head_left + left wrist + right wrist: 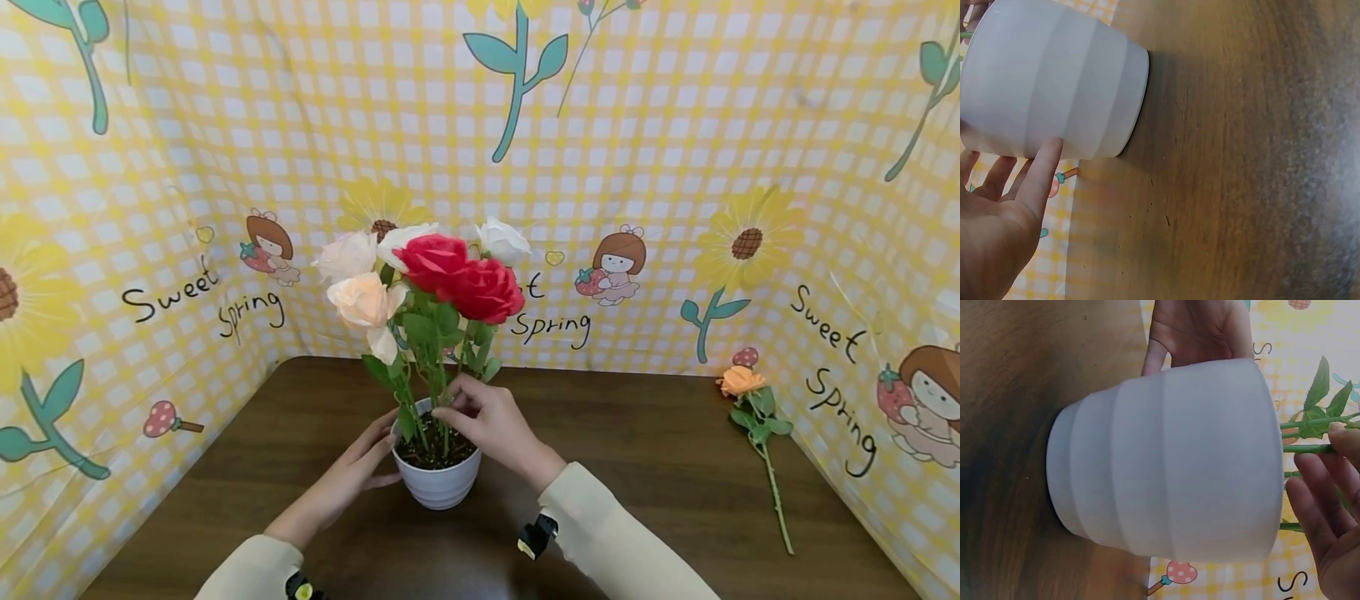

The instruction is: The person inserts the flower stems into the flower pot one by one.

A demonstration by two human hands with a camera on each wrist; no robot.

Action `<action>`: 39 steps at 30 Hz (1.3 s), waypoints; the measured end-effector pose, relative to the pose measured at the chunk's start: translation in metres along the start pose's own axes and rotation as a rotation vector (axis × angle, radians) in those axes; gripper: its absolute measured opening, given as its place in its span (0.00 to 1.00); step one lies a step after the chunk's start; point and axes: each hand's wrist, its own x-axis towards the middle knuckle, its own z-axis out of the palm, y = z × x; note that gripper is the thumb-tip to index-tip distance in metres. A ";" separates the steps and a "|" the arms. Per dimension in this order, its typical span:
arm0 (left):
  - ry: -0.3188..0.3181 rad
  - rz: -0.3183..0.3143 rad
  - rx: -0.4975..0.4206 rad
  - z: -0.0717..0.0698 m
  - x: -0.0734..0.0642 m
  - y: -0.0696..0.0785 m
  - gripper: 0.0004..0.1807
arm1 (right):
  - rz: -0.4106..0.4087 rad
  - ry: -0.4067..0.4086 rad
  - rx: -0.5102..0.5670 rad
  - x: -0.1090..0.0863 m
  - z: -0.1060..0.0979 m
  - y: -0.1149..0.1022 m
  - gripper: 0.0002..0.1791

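Note:
A white ribbed flowerpot [437,487] stands upright on the table, filled with dark soil and several roses on green stems. Two red roses [480,287] are at the front; a peach rose [365,300], a pale pink one and white ones [504,240] surround them. My left hand [356,467] rests against the pot's left side with fairly straight fingers, its thumb touching the wall in the left wrist view. Above the rim, my right hand [491,421] pinches a green rose stem [1307,449] between thumb and fingers. Which bloom tops that stem is hard to tell among the leaves.
An orange rose [742,381] with a long leafy stem lies at the right of the brown wooden table [630,467]. Yellow checked cloth [660,125] with printed flowers and girls walls the back and both sides.

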 end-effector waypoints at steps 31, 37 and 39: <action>0.005 -0.006 0.010 0.001 0.000 0.002 0.32 | -0.040 -0.065 -0.094 0.000 0.005 -0.002 0.07; 0.002 -0.008 0.012 0.001 -0.001 0.003 0.31 | -0.010 -0.065 -0.091 -0.001 0.003 0.002 0.08; 0.001 -0.009 0.014 0.000 -0.001 0.003 0.31 | -0.004 -0.071 -0.083 -0.001 0.003 0.003 0.08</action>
